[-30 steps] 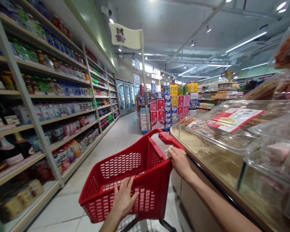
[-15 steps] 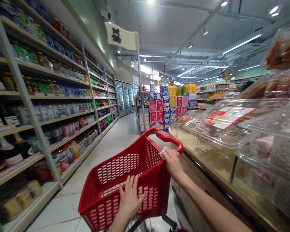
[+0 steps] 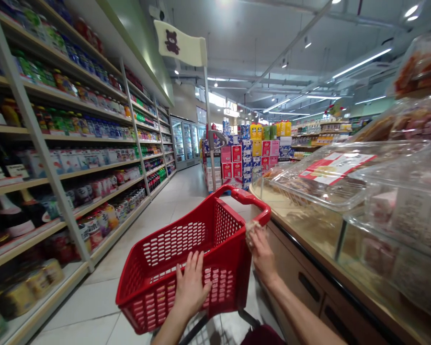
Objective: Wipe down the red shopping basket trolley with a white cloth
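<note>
A red plastic shopping cart (image 3: 145, 280) with perforated basket walls stands in front of me at an angle. My left hand (image 3: 192, 285) lies with fingers outstretched over the near rim and side wall of its basket. My right hand (image 3: 264, 254) presses a crumpled whitish cloth (image 3: 252, 231) against the corner of the cart, just below the red handle (image 3: 253, 199). Part of the cloth is hidden under the fingers; whether it is fabric or paper I cannot make out. The basket's visible inside holds nothing.
Shelves of bottles and cans (image 3: 93, 163) line the left side. On the right, a glass-edged counter (image 3: 309, 218) bears clear packs of food (image 3: 330, 175). Stacked boxes (image 3: 233, 165) and a pole with a bear flag (image 3: 181, 43) stand ahead; glass-door coolers (image 3: 185, 139) lie beyond.
My right hand has slid with the cloth from the handle's near end down to the outer side of the cart's corner. My left hand stays on the basket, almost unmoved.
</note>
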Available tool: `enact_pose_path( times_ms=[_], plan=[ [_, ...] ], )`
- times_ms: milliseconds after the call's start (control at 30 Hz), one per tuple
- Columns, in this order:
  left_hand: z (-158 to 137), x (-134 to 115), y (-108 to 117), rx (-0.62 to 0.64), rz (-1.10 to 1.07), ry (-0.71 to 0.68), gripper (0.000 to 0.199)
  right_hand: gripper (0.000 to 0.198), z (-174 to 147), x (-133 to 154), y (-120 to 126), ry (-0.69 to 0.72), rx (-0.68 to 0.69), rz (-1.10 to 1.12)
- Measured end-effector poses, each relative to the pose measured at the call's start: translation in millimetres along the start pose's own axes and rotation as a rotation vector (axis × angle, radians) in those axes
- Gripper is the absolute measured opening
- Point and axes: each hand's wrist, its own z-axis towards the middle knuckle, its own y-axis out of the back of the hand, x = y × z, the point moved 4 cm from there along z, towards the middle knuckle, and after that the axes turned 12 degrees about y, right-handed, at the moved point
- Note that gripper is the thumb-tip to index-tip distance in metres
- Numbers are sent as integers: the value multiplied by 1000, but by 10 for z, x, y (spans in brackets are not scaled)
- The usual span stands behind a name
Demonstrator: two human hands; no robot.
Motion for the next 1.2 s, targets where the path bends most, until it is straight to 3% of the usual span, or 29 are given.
enact_pose_path(
  times_ms=[67,133,267,333,533,600,700,767,967,1033,1133,1200],
  plan=[
    [-28,-2,-4,-9,-3,-28,71,39,-305,186,-112,31,92,40],
    [-72,-5,3,-13,-8,-64,72,38,-352,246,-97,73,146,76],
    [-167,-11,6,-11,-32,-90,72,39,123,-8,193,-31,-24,10],
    [-208,-13,-7,-10,-48,-91,72,40,181,-94,233,-87,-48,-36],
    [-294,4,-10,7,-91,-93,72,44,-645,96,-11,29,239,28],
    [-316,7,3,21,-89,-84,73,42,-520,100,81,59,175,42],
    [-348,7,27,19,-77,-78,72,39,-3,9,292,31,-19,-5],
    [-368,13,38,13,-75,-76,72,38,119,-27,326,8,-61,-44],
    [-385,50,13,28,-95,-93,73,44,-739,106,60,47,246,-9],
    [-377,58,0,9,-98,-98,73,44,-644,117,128,42,190,6],
    [-372,61,-6,-27,-100,-99,72,41,-162,86,280,9,9,-8],
    [-375,61,-2,-31,-103,-98,72,39,-28,96,277,-7,-5,-31]
  ],
)
